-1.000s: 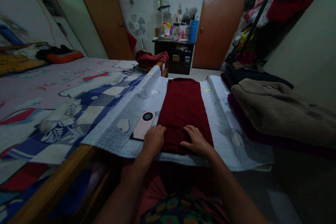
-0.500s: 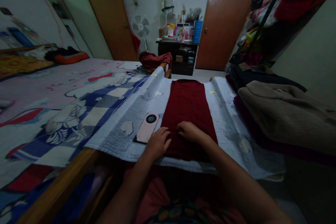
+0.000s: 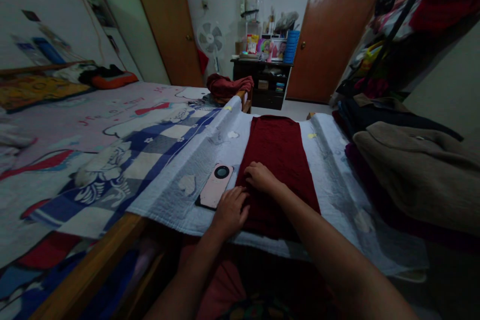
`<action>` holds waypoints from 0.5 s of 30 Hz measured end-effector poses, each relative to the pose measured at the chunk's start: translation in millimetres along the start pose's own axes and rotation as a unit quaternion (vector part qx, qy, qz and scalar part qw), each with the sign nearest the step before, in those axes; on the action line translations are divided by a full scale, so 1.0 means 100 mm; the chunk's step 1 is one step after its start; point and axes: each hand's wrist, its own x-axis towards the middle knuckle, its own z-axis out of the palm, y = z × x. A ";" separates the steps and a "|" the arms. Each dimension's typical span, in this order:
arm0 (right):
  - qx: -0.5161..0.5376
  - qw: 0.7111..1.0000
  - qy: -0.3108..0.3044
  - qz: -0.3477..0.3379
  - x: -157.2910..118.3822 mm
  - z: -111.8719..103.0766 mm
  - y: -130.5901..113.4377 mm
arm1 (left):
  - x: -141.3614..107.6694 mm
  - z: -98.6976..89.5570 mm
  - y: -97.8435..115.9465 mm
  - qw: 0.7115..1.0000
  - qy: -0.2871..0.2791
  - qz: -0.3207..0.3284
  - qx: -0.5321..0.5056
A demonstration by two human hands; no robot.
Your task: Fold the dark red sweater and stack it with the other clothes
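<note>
A dark red folded garment (image 3: pixel 281 152) lies flat as a long strip on a pale cloth with grey patches (image 3: pixel 187 210). My left hand (image 3: pixel 231 210) rests at the garment's lower left edge, fingers stretched forward and slightly apart. Farther up, my right hand (image 3: pixel 261 177) lies on the garment near its left side. Its fingers are bent with the tips on the fabric, and no gathered cloth shows in them. Just left of my hands, a pink phone (image 3: pixel 214 187) with a round black camera ring lies face down on the pale cloth.
On the right, a brown coat (image 3: pixel 416 175) tops a pile of folded clothes. A bed with a patterned sheet (image 3: pixel 112 110) extends along the left, its wooden rail (image 3: pixel 93 265) near me. Behind stand a white fan (image 3: pixel 210 37) and a dark shelf unit (image 3: pixel 262 80).
My right hand has slid left and a little away from me over the garment. My left hand stays near its lower left edge. The whole view has shifted slightly.
</note>
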 end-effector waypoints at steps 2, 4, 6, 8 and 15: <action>-0.004 1.000 0.006 0.023 0.08 0.07 0.03 | 0.01 -0.02 0.00 1.000 -0.001 -0.002 -0.007; -0.005 0.999 0.015 0.030 0.12 0.11 0.06 | 0.04 -0.04 -0.01 1.000 -0.007 -0.001 -0.019; -0.007 0.999 0.024 0.022 0.13 0.13 0.09 | 0.09 -0.09 -0.03 0.999 -0.020 0.002 -0.033; -0.012 0.999 0.030 0.014 0.13 0.14 0.11 | 0.16 -0.13 -0.06 0.998 -0.041 0.004 -0.038; -0.014 0.999 -0.011 0.027 0.13 0.24 0.16 | 0.33 -0.13 -0.09 0.998 -0.055 -0.013 0.030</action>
